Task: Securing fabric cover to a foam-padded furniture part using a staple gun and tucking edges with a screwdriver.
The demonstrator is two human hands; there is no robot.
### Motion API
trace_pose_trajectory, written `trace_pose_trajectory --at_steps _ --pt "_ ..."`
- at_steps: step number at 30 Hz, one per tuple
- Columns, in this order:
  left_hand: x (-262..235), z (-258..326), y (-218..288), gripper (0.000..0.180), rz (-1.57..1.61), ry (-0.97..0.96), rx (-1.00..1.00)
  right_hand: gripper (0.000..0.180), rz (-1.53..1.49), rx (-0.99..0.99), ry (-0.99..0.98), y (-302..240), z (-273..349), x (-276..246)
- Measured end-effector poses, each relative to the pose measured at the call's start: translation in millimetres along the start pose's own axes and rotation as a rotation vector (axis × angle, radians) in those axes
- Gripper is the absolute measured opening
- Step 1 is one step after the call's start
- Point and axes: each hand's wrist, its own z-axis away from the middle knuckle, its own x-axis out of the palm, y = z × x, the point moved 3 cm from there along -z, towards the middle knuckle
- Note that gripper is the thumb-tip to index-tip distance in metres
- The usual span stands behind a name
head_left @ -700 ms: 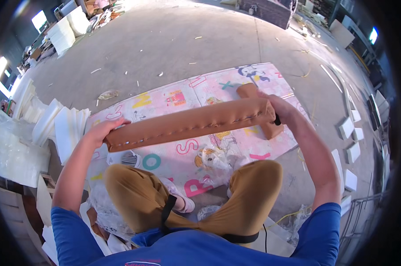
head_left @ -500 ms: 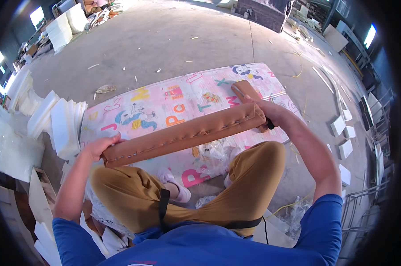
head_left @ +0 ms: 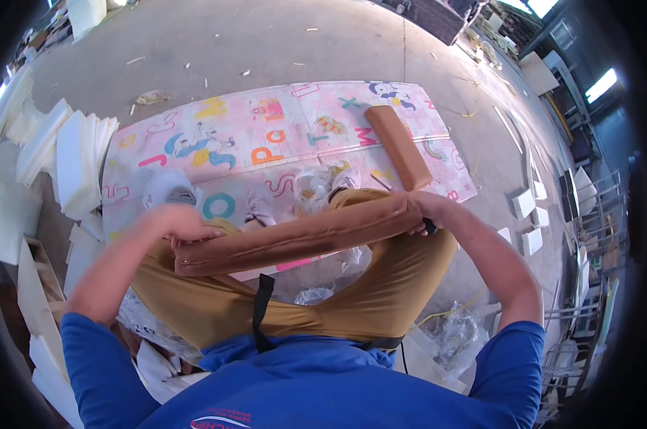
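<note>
A long brown upholstered padded bar (head_left: 295,239) lies across above my thighs, its right end higher in view than its left. A puckered seam runs along its side. My left hand (head_left: 187,225) is closed on the bar's left end, slightly smeared by motion. At the other end my right hand (head_left: 430,207) grips the bar, with a black-handled tool (head_left: 430,227) also in that hand; a thin shaft shows beyond the bar. Just past my right hand, a second brown padded piece (head_left: 398,146) rests on a pink printed mat (head_left: 259,129).
Clear crumpled plastic (head_left: 312,189) lies by my feet, and more (head_left: 448,343) at my right. A white rounded object (head_left: 169,187) sits behind my left hand. White foam slabs (head_left: 80,157) stand at left; white blocks (head_left: 531,239) and metal frames (head_left: 574,343) are at right.
The bar has come nearer to my body and turned, so its seam shows differently. My left hand has shifted over its end. The second brown piece is now more fully in sight.
</note>
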Motion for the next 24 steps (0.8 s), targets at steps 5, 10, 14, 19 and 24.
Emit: trace_pose_trajectory --at_steps 5,10,14,19,24 --pt "-17 25 122 0.092 0.153 0.603 0.867 0.057 -0.101 0.011 -0.035 -9 -9 -3" --pt "-26 -3 185 0.093 0.276 0.679 0.895 0.039 0.249 -0.131 0.459 -36 26 -26" --pt "-25 -15 199 0.081 0.278 0.591 0.88 0.049 -0.048 -0.486 0.475 -35 101 -32" --pt "-12 -2 216 0.075 0.214 0.713 0.873 0.051 0.071 -0.43 0.303 -2 156 43" --pt "-5 4 214 0.076 0.162 0.755 0.84 0.041 0.511 -0.553 0.485 -11 169 63"
